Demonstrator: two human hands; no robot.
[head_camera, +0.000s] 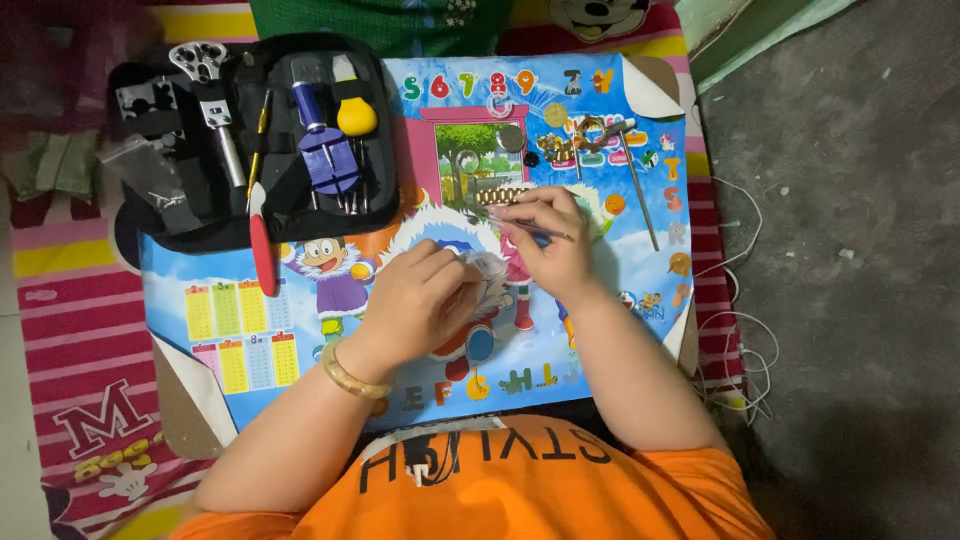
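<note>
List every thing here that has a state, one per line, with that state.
Tool case: unzipped, lying open flat.
Left hand: closed on a small round part, mostly hidden.
Right hand: pinching a thin metal tool, held nearly level.
Watch band: detached, lying flat.
Poster mat: flat, corners curled up.
Bangle: on the left wrist.

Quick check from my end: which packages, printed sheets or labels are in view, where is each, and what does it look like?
Printed poster: under both hands, rectangular, blue, cartoon figures, coloured characters along edges.
Tool case: upper left, overlapping the poster, black, open, holding tools.
Plastic bag: on the case's left side, small, clear.
No screens.
</note>
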